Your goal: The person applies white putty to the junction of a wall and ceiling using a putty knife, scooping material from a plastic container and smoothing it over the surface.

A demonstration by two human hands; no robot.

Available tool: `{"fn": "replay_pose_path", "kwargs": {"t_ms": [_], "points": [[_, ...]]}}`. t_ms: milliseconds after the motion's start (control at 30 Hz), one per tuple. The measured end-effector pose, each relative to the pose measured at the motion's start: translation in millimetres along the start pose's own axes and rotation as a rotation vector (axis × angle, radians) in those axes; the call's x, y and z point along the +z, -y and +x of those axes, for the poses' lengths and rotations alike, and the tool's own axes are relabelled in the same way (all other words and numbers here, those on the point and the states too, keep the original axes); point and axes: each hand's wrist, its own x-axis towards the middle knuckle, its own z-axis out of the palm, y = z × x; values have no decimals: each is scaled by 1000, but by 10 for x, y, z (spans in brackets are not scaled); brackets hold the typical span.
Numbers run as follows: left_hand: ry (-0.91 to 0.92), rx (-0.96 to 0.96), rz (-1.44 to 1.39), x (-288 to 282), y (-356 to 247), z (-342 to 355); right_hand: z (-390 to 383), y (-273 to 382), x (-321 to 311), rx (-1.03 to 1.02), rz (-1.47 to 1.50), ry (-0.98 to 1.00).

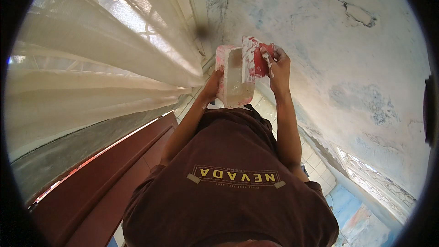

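In front of my body, my left hand (212, 86) is closed around the left wall of a rectangular plastic tub (239, 87). Pink and white smears coat the tub's rim, and its inside looks pale. My right hand (280, 69) grips a red putty spreader (260, 65), thumb pressed on its face and fingers behind it. White putty streaks the spreader's wide edge, which stands over the right side of the tub. Whether that edge touches the rim I cannot tell. Some white residue shows on the fingers of my right hand.
A pale, stained wall (315, 41) rises close on the right, with a jagged crack (350, 10) high up. Sheer cream curtains (109, 41) hang on the left before a window grille. Below them is a dark red wooden panel (109, 192). Light floor tiles (315, 162) show beneath me.
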Motion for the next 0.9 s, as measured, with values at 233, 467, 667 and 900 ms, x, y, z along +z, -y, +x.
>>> {"fn": "replay_pose_path", "kwargs": {"t_ms": [233, 467, 667, 900], "points": [[-107, 51, 273, -26, -32, -144, 368, 141, 96, -9, 36, -77], [-119, 38, 177, -378, 77, -189, 618, 125, 384, -89, 150, -167], [-29, -23, -176, -281, -243, -321, 25, 294, 366, -319, 301, -100], [36, -1, -264, -288, -436, -227, -846, 330, 424, -908, -449, 76]]}}
